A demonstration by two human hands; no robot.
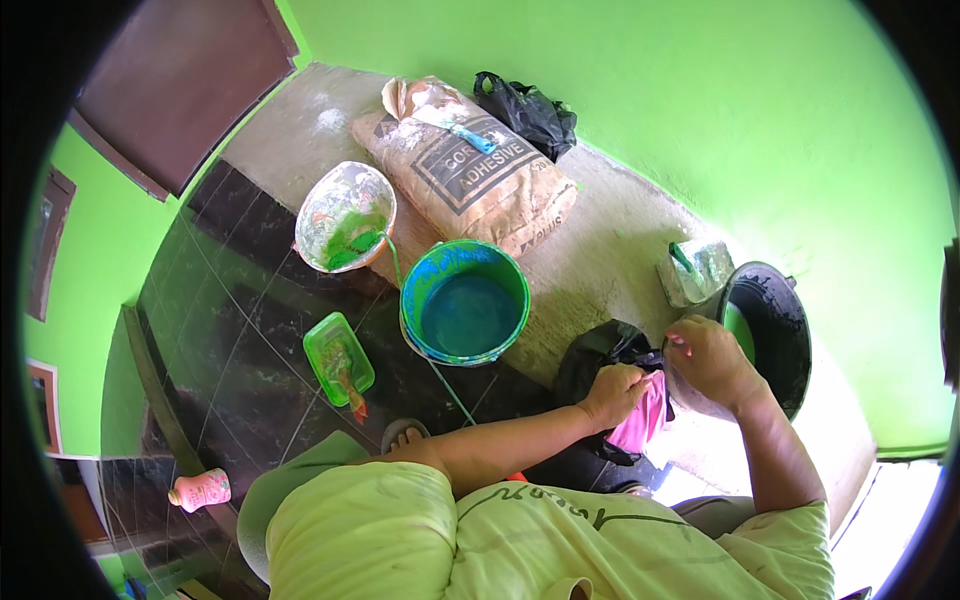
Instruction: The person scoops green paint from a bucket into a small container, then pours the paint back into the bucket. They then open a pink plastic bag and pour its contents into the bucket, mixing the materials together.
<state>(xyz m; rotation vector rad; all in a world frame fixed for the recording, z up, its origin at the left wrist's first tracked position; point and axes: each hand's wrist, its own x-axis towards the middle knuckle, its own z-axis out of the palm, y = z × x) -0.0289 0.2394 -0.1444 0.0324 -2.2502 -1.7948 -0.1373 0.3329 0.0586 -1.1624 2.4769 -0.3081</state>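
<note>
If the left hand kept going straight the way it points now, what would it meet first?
The left hand points rightward, gripping a pink cloth by a black plastic bag. Going on, it would probably first meet the right hand, then the black bucket behind it; depth is hard to judge.

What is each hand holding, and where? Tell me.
Both hands grip a pink cloth at its upper edge, left hand and right hand, over a black bag.

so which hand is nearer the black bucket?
Right. The right hand sits at the rim of the black bucket, seemingly touching it. The left hand is further off, gripping pink cloth by the black bag.
</note>
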